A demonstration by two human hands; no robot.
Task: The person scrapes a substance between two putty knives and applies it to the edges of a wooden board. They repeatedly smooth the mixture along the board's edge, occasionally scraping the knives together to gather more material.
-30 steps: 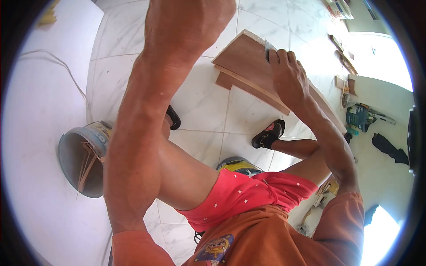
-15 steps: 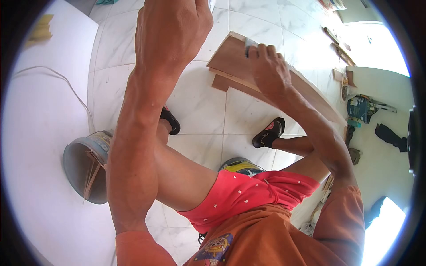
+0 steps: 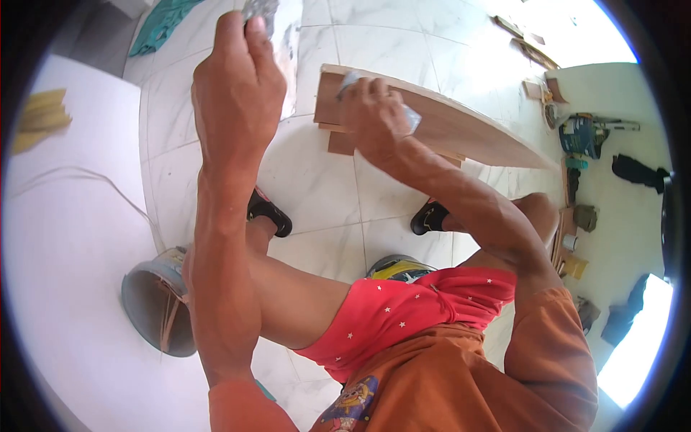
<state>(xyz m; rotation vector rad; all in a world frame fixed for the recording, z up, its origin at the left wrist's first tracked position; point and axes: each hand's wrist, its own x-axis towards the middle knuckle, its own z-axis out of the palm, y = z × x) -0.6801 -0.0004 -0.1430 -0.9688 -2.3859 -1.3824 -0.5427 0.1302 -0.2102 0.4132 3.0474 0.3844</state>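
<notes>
My left hand (image 3: 237,93) is raised at the upper left, its fingers closed around the grey, smeared grip of a pale flat tool (image 3: 289,65), whose plate is streaked with whitish paste. My right hand (image 3: 374,115) grips a thin grey scraper (image 3: 412,119); its flat blade shows on both sides of the fingers. That hand is at the near end of a long brown wooden board (image 3: 468,126), with the scraper close to its pale upper edge. The board stands tilted over the tiled floor, and smaller wood pieces show beneath it.
A bucket (image 3: 155,309) with thin wood strips inside lies to my left, by a white surface with a cable (image 3: 93,173). Another bucket (image 3: 399,268) is beneath me. Along the right wall are a dark tool bag (image 3: 579,137) and wood offcuts. Teal cloth (image 3: 162,25) lies far left.
My right hand with the scraper has moved left along the board toward its near end. My left hand has come lower in view, showing the pale flat tool. The view has shifted slightly.
</notes>
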